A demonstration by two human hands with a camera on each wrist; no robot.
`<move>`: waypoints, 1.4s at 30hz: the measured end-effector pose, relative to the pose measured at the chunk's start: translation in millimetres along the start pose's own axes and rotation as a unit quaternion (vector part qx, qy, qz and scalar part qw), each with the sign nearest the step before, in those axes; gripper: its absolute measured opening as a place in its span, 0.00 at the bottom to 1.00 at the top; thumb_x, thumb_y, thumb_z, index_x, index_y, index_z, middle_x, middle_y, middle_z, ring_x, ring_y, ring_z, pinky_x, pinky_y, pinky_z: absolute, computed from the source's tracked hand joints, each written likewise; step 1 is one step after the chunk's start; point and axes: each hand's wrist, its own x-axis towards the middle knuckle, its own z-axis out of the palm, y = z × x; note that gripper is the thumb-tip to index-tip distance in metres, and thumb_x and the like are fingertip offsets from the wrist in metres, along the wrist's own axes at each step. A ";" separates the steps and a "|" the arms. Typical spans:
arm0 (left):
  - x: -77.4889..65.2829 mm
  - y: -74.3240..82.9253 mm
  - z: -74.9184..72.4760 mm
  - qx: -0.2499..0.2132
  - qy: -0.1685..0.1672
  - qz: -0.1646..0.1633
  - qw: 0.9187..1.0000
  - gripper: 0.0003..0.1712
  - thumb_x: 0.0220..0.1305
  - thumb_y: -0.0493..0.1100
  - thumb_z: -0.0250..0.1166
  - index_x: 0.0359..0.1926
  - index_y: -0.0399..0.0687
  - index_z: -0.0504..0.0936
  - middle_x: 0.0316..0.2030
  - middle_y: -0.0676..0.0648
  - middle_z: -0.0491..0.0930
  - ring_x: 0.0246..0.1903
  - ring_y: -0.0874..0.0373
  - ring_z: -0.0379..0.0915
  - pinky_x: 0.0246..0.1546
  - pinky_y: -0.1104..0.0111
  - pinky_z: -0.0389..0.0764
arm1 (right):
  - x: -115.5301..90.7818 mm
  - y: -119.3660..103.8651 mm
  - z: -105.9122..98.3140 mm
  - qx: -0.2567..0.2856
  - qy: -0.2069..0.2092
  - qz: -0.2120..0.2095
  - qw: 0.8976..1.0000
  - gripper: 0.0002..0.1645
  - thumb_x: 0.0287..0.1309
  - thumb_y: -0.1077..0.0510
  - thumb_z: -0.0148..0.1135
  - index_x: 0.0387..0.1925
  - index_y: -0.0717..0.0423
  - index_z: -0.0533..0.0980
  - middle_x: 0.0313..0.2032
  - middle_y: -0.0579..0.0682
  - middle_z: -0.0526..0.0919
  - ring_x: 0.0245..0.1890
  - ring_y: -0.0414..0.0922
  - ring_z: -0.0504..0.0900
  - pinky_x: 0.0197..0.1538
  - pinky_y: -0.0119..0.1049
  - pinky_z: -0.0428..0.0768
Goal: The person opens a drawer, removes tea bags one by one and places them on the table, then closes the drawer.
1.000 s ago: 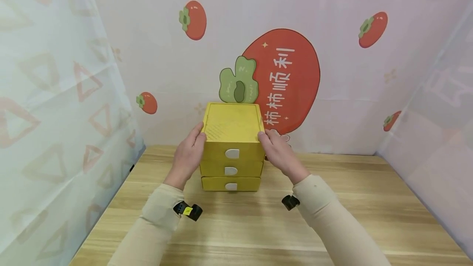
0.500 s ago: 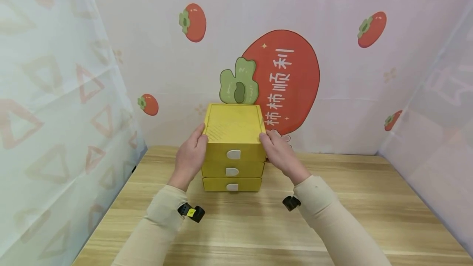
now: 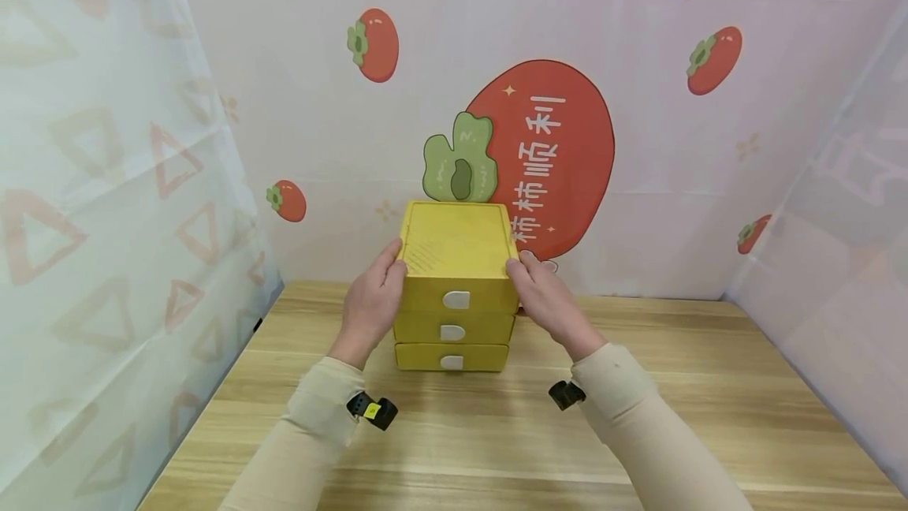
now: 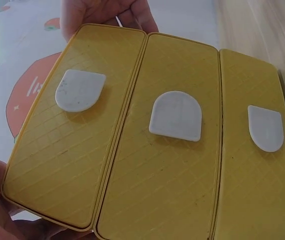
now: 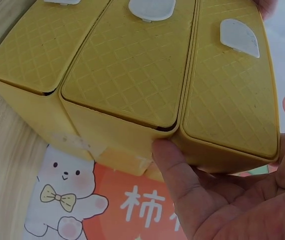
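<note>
A small yellow drawer unit point(image 3: 458, 239) with three stacked drawers stands on the table, front toward me. Each drawer front has a white rounded pull, such as the top one point(image 3: 456, 300). My left hand point(image 3: 372, 302) grips the upper left side, thumb at the top's front corner. On the opposite side my right hand point(image 3: 552, 298) holds the upper section the same way. In the right wrist view, fingers point(image 5: 175, 175) lie along the side of the unit point(image 5: 127, 65). The left wrist view has the textured drawer fronts point(image 4: 167, 175) between both hands.
The wood-grain table point(image 3: 638, 416) extends on both sides and in front. Behind the unit hangs a cloth backdrop point(image 3: 319, 132) with printed persimmons; cloth walls point(image 3: 113, 180) close off the left and right. A black camera point(image 3: 383, 413) is strapped at each wrist.
Both hands and the drawer unit have shifted slightly to the right together. The grip on its two sides stays the same.
</note>
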 end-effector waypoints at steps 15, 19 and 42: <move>-5.2 8.7 8.6 0.007 -0.001 0.014 1.000 0.30 0.83 0.53 0.41 0.80 0.57 0.66 0.76 0.52 0.66 0.65 0.48 0.75 0.36 0.60 0.70 | -5.9 6.5 -8.8 0.010 0.004 0.022 1.000 0.42 0.80 0.37 0.35 0.83 0.55 0.52 0.74 0.58 0.67 0.63 0.57 0.77 0.53 0.53 0.86; -5.9 10.6 11.6 0.004 -0.002 0.020 1.000 0.30 0.83 0.53 0.41 0.79 0.56 0.66 0.76 0.52 0.66 0.69 0.48 0.72 0.32 0.60 0.69 | -8.1 7.4 -11.7 0.013 0.003 0.025 1.000 0.40 0.80 0.37 0.35 0.82 0.53 0.54 0.73 0.57 0.68 0.64 0.56 0.77 0.56 0.57 0.84; -6.5 20.7 27.3 -0.001 -0.006 0.034 0.999 0.30 0.82 0.53 0.41 0.78 0.57 0.68 0.74 0.51 0.69 0.56 0.50 0.78 0.33 0.63 0.68 | -13.6 19.5 -27.0 0.016 0.013 0.018 1.000 0.39 0.80 0.38 0.35 0.81 0.54 0.58 0.69 0.58 0.72 0.62 0.57 0.79 0.51 0.51 0.87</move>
